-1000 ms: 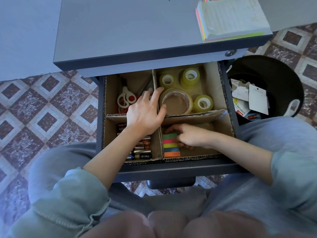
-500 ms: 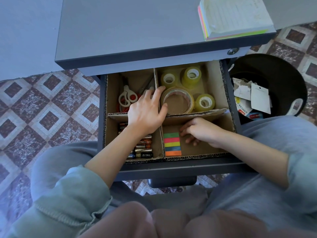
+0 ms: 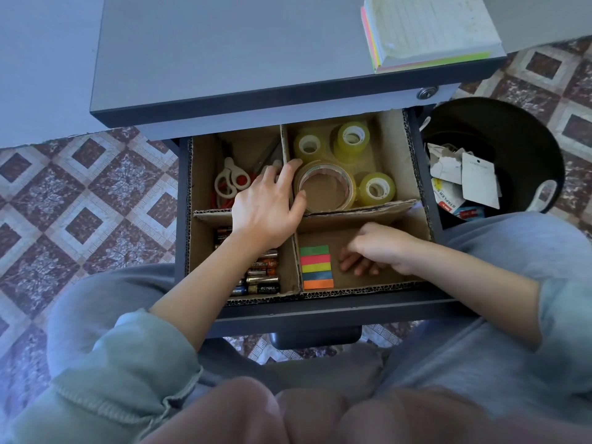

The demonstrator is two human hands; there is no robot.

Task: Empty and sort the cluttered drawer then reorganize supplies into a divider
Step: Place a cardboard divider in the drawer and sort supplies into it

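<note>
Open drawer (image 3: 320,310) under the table (image 3: 224,43), with a cardboard divider (image 3: 397,206) in it that makes four compartments.

Scissors (image 3: 229,182) lie in the far-left compartment, just left of the left grip (image 3: 266,208). Batteries (image 3: 262,277) are stacked in the near-left compartment, below that grip and partly under its wrist.

The left grip is spread and laid over the crossing of the divider walls. Its fingers are loose and pinch nothing; the index lies along the top of the wall and the thumb touches the large tape roll (image 3: 350,187). That roll sits just right of the left grip in the far-right compartment. Small yellow tape rolls (image 3: 365,139) sit beyond it and to its right.

Sticky flags (image 3: 316,267) lie flat in the near-right compartment, just left of the right grip (image 3: 381,248) and apart from it. The right grip's fingers are bent down with the tips on the cardboard floor, and nothing is seen in them.

A notepad stack (image 3: 429,30) sits on the table, well beyond the right grip. A black bin (image 3: 512,123) with paper scraps stands on the floor to its right.
</note>
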